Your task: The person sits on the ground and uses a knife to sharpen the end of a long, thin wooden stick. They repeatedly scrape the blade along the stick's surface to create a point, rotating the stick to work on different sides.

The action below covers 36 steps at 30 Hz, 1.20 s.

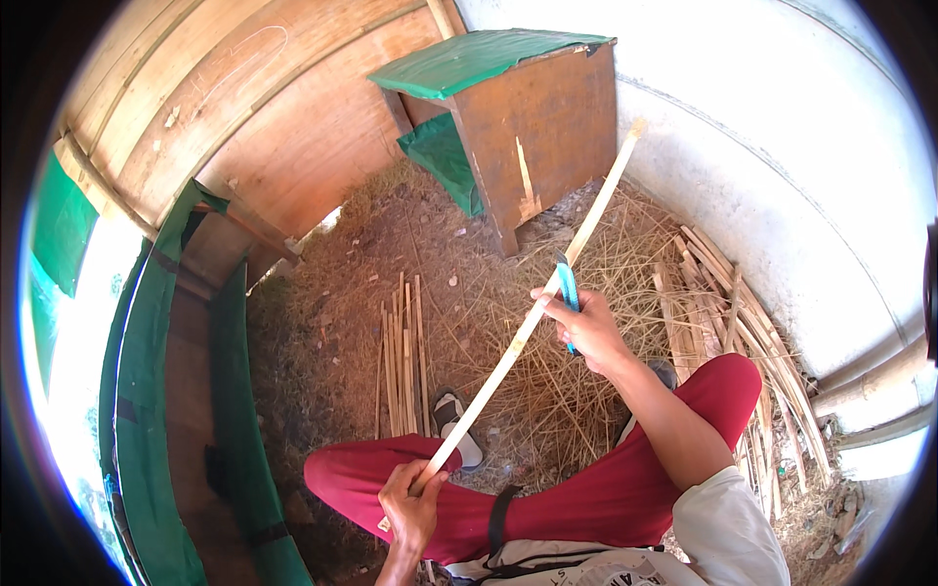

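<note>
A long pale bamboo strip (489, 384) slants from my lap up toward the far right. My left hand (407, 506) is closed around its near end, above my red trouser leg. In my right hand (594, 332) is a blue utility knife (568, 283), gripped with its tip pointing away from me and lying against the strip's right edge around mid-length. The right thumb and forefinger reach over the strip beside the knife. Whether the blade cuts into the bamboo I cannot tell.
Thin shavings (547, 391) litter the ground between my legs. Bamboo strips lie in a bundle (403, 356) ahead to the left and a larger pile (747, 313) at right. A green-topped wooden cabinet (542, 127) stands ahead near a white wall (762, 107); a green-covered bench (161, 420) runs along the left.
</note>
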Motion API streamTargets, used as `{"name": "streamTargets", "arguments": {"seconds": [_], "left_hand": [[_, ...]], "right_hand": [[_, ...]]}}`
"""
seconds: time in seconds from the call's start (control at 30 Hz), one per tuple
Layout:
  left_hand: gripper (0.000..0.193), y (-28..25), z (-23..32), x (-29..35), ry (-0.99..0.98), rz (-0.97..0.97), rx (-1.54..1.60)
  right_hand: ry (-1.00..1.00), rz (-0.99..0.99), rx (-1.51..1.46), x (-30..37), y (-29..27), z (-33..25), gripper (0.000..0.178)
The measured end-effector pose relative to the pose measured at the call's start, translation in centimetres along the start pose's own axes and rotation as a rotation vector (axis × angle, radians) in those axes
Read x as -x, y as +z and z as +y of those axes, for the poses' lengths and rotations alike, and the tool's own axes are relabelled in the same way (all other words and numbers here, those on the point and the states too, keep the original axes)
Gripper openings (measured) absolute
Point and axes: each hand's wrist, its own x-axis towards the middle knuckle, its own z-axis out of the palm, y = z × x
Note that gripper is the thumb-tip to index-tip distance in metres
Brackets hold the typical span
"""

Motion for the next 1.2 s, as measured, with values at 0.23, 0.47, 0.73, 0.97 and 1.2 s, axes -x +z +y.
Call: {"name": "streamTargets", "arguments": {"seconds": [0.23, 0.47, 0.73, 0.97, 1.2], "left_hand": [[0.018, -0.2, -1.1, -0.2, 0.273, 0.249, -0.088], [0.024, -1.0, -3.6, -1.0, 0.549, 0.478, -0.401], [0.037, -1.1, -2.1, -1.2, 0.427, 0.34, -0.195], [0.055, -1.8, 1.5, -1.2, 0.478, 0.333, -0.53], [0.062, 0.7, 3.4, -2.7, 0.589, 0.089, -0.544]], "right_hand": [[0.006, -0.013, 0.009, 0.4, 0.5, -1.0, 0.025], [0.025, -0.146, -0.011, 0.5, 0.0, -0.3, 0.025], [0.043, -0.15, -0.153, 0.5, 0.1, -1.0, 0.023], [0.038, -0.155, -0.141, 0.7, 0.2, -0.7, 0.02], [0.038, -0.175, -0.157, 1.1, 0.8, -1.1, 0.019]]}}
